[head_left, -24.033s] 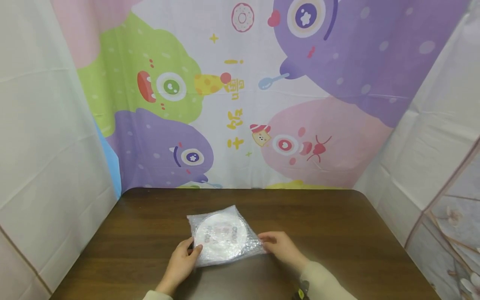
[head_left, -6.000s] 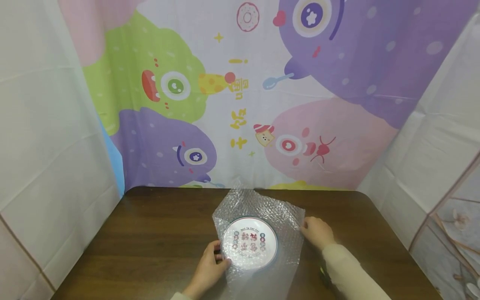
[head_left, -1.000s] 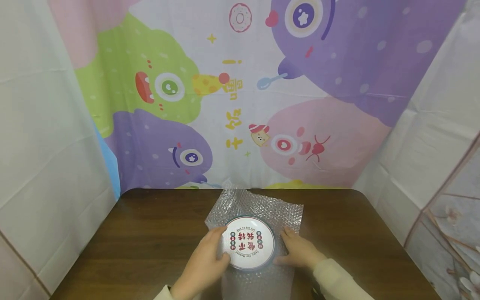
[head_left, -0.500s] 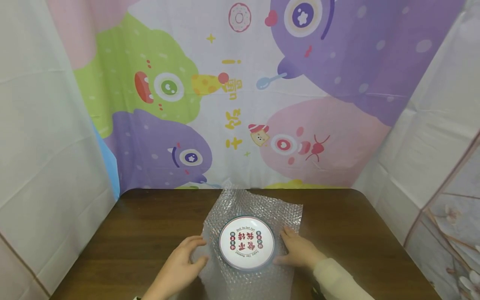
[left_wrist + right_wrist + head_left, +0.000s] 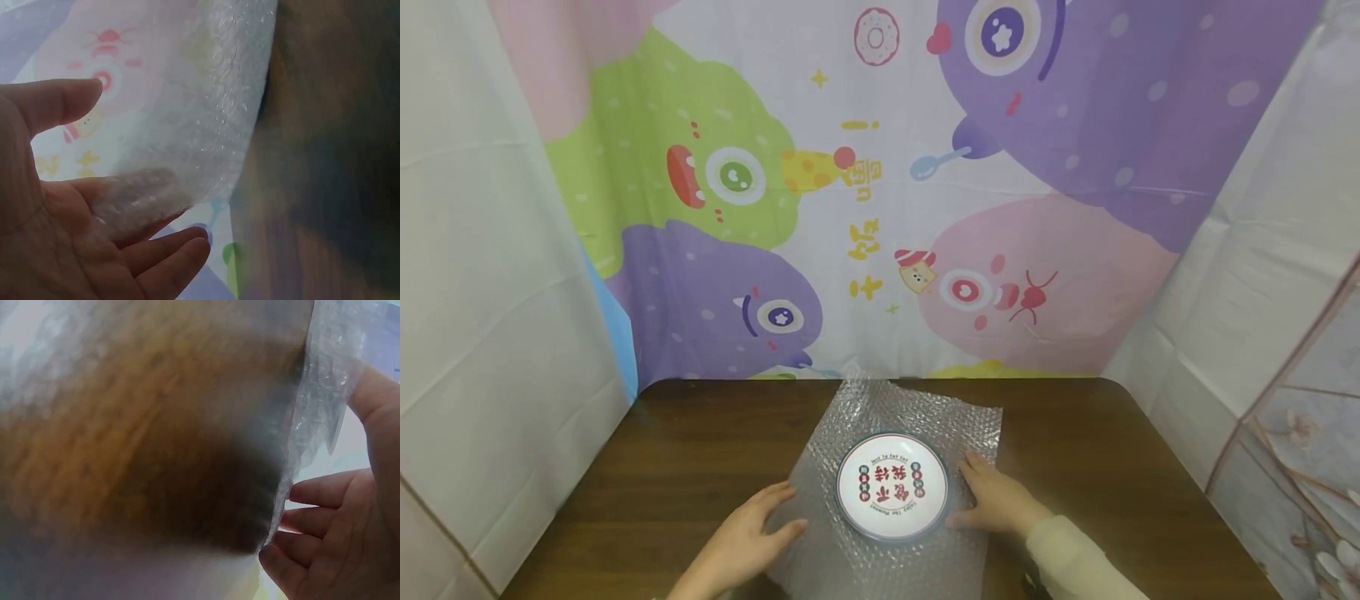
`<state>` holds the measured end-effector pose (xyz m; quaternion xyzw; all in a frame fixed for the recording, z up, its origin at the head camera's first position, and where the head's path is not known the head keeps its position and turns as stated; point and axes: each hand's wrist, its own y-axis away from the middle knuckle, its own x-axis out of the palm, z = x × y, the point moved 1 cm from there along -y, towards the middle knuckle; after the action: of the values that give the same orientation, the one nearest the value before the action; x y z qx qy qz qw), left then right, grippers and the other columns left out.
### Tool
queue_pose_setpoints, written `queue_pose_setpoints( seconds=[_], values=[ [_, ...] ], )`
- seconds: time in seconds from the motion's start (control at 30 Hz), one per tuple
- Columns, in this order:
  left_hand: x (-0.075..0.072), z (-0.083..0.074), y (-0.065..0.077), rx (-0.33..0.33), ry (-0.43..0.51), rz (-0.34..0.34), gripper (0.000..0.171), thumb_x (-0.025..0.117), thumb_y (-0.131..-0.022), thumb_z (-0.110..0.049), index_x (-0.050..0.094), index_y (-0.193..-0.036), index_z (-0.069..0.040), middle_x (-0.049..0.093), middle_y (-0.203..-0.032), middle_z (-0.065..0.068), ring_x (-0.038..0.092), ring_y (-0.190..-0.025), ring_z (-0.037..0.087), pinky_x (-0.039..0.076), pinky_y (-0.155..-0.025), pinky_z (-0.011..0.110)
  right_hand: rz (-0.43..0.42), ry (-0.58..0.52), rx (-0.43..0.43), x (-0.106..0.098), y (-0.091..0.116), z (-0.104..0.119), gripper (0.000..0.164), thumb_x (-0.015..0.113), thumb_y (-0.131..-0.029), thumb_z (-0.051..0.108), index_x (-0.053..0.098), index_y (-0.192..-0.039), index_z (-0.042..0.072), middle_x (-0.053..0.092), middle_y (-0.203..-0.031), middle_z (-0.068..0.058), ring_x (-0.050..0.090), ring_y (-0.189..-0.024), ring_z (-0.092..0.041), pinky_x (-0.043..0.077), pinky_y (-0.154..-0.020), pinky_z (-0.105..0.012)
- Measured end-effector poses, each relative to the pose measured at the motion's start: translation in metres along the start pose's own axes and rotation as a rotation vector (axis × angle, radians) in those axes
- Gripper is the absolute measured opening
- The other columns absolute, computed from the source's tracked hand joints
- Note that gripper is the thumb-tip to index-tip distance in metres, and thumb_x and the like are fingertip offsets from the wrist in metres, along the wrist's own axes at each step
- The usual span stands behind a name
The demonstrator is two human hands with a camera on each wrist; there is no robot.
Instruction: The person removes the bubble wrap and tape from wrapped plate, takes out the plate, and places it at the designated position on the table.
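A round white plate (image 5: 892,487) with red characters and a thin coloured rim lies printed side up on unfolded bubble wrap (image 5: 917,410) in the head view. To the plate's left is my left hand (image 5: 741,537), apart from it, at the left flap of the wrap. In the left wrist view its fingers (image 5: 172,262) are extended, the wrap lying over the index finger and the thumb standing free. My right hand (image 5: 1000,500) rests on the wrap beside the plate's right edge. Its fingertips (image 5: 275,553) touch the wrap's edge in the right wrist view.
Under the wrap is a dark brown wooden table (image 5: 1097,450). A curtain with cartoon monsters (image 5: 730,292) hangs behind its far edge. Pale cloth panels (image 5: 497,292) stand at both sides. The wrap's far corner reaches the table's back edge.
Earlier the plate was inside folded bubble wrap; now its face is uncovered. Over the last second my left hand moved left off the plate as the left flap spread out. My right hand stayed put.
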<state>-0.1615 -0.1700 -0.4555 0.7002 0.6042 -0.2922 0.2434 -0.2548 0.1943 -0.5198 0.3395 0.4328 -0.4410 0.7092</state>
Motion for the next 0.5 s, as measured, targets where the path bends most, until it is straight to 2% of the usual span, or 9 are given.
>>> queue_pose_setpoints(
  seconds=[0.27, 0.5],
  values=[
    [0.003, 0.015, -0.001, 0.005, -0.053, 0.082, 0.067, 0.072, -0.086, -0.038, 0.053, -0.136, 0.003, 0.047, -0.146, 0.024, 0.045, -0.133, 0.046, 0.037, -0.106, 0.063, 0.003, 0.003, 0.002, -0.001, 0.0, 0.0, 0.105, 0.076, -0.071, 0.061, 0.042, -0.143, -0.007, 0.027, -0.157, -0.027, 0.026, -0.146, -0.043, 0.029, -0.116, -0.056],
    [0.015, 0.024, -0.003, -0.007, -0.075, 0.162, 0.081, 0.077, -0.081, -0.034, 0.044, -0.14, 0.01, 0.036, -0.15, 0.032, 0.031, -0.138, 0.054, 0.029, -0.107, 0.07, 0.003, -0.006, 0.002, -0.001, 0.001, 0.0, 0.105, 0.076, -0.071, 0.061, 0.042, -0.143, -0.007, 0.027, -0.157, -0.027, 0.026, -0.146, -0.043, 0.029, -0.116, -0.057]
  ],
)
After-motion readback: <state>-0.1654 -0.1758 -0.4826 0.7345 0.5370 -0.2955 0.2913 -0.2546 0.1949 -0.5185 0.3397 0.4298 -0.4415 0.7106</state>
